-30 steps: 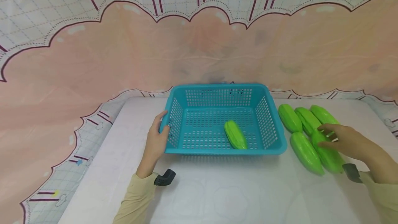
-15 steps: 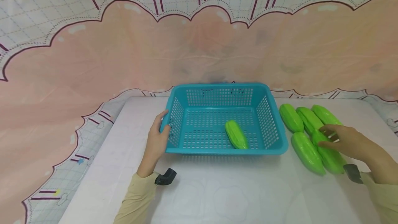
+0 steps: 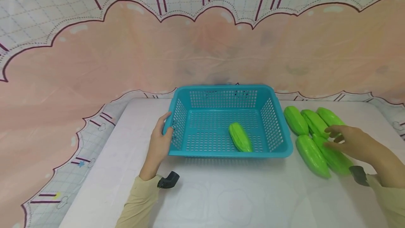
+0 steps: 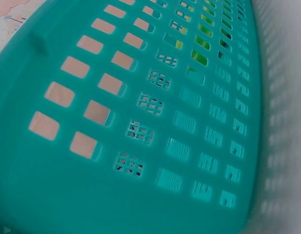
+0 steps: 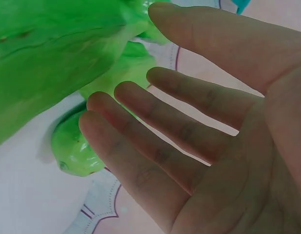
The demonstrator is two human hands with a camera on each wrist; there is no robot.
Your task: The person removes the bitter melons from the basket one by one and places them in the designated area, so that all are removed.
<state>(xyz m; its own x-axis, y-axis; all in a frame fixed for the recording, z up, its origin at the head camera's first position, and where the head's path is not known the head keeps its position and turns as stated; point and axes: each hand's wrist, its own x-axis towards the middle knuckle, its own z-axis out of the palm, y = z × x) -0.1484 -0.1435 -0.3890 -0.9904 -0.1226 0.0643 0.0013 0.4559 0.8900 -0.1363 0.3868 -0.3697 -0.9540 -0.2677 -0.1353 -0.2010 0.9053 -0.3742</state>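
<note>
My left hand point(image 3: 159, 143) grips the left rim of a blue-green plastic basket point(image 3: 227, 154), thumb and fingers at its edge. In the left wrist view, the basket's slotted wall point(image 4: 87, 180) fills most of the picture and no fingers show. Inside the basket lies one glossy, ridged green gourd point(image 3: 239, 137). My right hand point(image 3: 355, 145) hovers over the near right gourd point(image 3: 335, 157) of a cluster, fingertips right at its side. In the right wrist view, the fingers point(image 5: 155, 151) are spread and nearly straight, with the large green gourd point(image 5: 48, 63) beyond their tips.
Several more gourds lie right of the basket: one in front point(image 3: 312, 156), and three behind, at the left point(image 3: 296, 120), middle point(image 3: 314, 123) and right point(image 3: 329, 116). A white table point(image 3: 221, 200) carries everything. Behind it hangs a patterned cloth point(image 3: 202, 52).
The gourd under my right hand has turned slightly, its far end shifting left and its near end right. My left hand and the basket have stayed in place.
</note>
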